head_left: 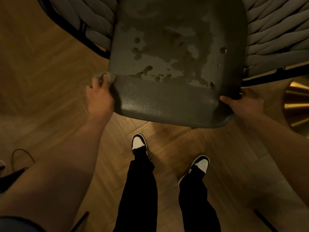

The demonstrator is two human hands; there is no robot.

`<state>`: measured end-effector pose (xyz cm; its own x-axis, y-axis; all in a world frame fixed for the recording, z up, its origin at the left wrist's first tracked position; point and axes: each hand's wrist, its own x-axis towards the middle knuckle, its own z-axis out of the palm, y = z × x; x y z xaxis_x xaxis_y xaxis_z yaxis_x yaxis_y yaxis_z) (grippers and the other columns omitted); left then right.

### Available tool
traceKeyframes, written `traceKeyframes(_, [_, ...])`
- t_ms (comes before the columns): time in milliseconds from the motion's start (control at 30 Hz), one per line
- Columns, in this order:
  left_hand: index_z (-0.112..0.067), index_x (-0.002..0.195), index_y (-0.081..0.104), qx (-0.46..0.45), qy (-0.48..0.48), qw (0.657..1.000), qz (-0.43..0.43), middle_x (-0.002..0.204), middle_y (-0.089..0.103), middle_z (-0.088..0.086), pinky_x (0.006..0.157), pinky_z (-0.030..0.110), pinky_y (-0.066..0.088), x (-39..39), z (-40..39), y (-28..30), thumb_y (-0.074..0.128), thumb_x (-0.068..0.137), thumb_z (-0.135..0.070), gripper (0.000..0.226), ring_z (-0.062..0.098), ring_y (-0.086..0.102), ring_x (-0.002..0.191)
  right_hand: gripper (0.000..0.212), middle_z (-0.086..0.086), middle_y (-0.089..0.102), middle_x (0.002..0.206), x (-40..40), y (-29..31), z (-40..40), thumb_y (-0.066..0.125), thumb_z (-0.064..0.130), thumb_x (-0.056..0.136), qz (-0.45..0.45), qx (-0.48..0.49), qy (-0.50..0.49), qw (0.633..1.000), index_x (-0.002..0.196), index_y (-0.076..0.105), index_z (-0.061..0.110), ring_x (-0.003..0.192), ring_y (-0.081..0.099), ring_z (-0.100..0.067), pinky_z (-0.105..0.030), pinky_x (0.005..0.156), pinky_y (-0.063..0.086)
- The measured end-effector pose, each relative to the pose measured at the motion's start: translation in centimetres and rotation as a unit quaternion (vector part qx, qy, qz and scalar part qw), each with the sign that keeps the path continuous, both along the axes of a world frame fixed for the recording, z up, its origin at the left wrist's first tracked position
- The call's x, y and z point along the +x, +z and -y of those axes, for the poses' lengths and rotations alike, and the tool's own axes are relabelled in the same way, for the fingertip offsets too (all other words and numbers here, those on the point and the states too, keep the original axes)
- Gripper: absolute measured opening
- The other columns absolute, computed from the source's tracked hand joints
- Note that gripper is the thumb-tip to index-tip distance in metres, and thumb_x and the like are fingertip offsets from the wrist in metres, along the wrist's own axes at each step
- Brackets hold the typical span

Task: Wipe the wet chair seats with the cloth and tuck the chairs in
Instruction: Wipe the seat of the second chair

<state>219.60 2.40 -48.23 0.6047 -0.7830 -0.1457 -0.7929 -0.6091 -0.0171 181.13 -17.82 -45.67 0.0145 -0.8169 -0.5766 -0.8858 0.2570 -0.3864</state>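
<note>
Water [180, 64] still sat on the seat [167, 101], so the left hand [100, 97] pinched the cloth [107, 77] at nine o'clock while the right hand [245, 102] curled round the edge at three o'clock, likely to hold it steady.

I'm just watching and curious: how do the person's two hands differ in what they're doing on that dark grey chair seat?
The left hand pinches a small bunched grey cloth at the left edge of the dark grey padded chair seat; the right hand holds no cloth and grips the seat's front right corner bare. The left hand's back faces the camera; the right hand's thumb lies on top. Both hands are at the seat's edges.
</note>
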Motion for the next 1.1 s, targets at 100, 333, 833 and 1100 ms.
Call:
traceKeyframes(100, [-0.004,0.139,0.045,-0.053,0.068,0.996,-0.011,0.126,0.046,0.027,0.088,0.045,0.037,2.1,-0.8,0.6,0.045,0.075,-0.001,0.064,0.043,0.048,0.103,0.077,-0.011,0.063,0.141,-0.2,-0.4,0.1,0.075,0.055,0.086,-0.005,0.002,-0.004,1.000,0.144,0.053,0.010,0.127,0.061,-0.032,-0.038,0.103,0.047])
traceKeyframes(333, [-0.006,0.139,0.049,-0.114,0.050,0.985,-0.116,0.124,0.045,0.026,0.092,0.045,0.043,-0.4,1.5,-0.6,0.033,0.083,-0.014,0.058,0.046,0.050,0.100,0.076,-0.009,0.065,0.138,-0.7,-1.1,0.3,0.075,0.058,0.084,0.022,0.007,-0.025,0.999,0.142,0.055,0.013,0.126,0.062,-0.030,-0.037,0.105,0.047])
traceKeyframes(833, [-0.006,0.143,0.044,-0.045,-0.101,0.986,-0.122,0.129,0.049,0.017,0.088,0.043,0.041,-15.5,7.8,0.7,0.037,0.086,-0.016,0.059,0.038,0.048,0.099,0.111,-0.003,0.070,0.123,-2.3,-1.0,1.5,0.022,0.112,0.047,0.124,0.069,-0.168,0.975,0.106,0.071,0.032,0.110,0.067,-0.032,-0.054,0.102,0.052])
traceKeyframes(1100, [-0.011,0.147,0.040,-0.028,-0.165,0.975,-0.145,0.135,0.047,0.010,0.090,0.039,0.042,-23.6,11.8,0.5,0.045,0.088,-0.017,0.060,0.033,0.048,0.100,0.117,-0.001,0.074,0.114,-3.2,-1.6,1.8,0.027,0.114,0.039,0.159,0.083,-0.187,0.966,0.106,0.073,0.030,0.102,0.071,-0.029,-0.054,0.097,0.055])
